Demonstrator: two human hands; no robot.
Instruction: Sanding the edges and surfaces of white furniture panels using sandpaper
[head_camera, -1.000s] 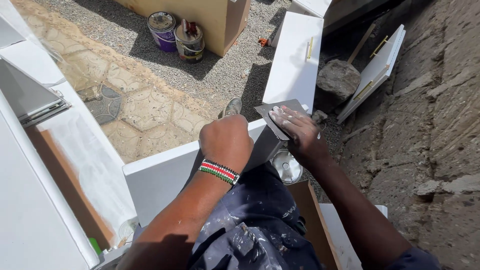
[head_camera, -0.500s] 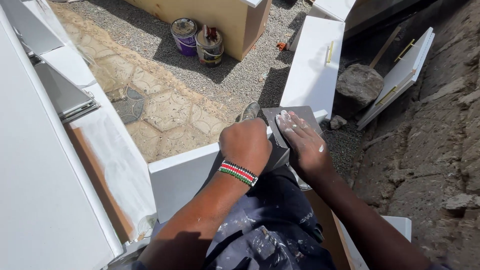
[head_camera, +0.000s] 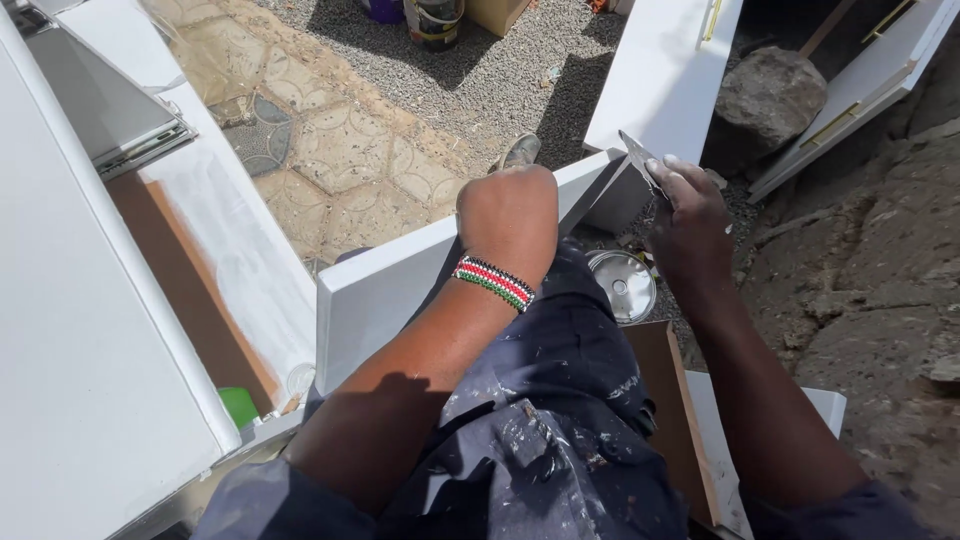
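gravel yard, 2 paint tins (head_camera: 432, 18) up top. left hand (head_camera: 507, 212) fisted on 1 white panel (head_camera: 400, 285); right hand (head_camera: 690, 215) pinching 1 scraper blade (head_camera: 640, 158).

ground: grey gravel (head_camera: 520, 90) beside patterned tan paving stones (head_camera: 340, 150) | right: rough earth bank (head_camera: 880, 260), large grey rock (head_camera: 765, 100) | white cabinet doors with brass handles (head_camera: 880, 70) leaning | light: hard sun, sharp shadows

An outdoor furniture-painting yard: white-painted flat cabinet panels (head_camera: 662, 75) lean about on grey gravel ground (head_camera: 500, 90), beside round paint tins (head_camera: 433, 22) and patterned paving stones (head_camera: 340, 150).
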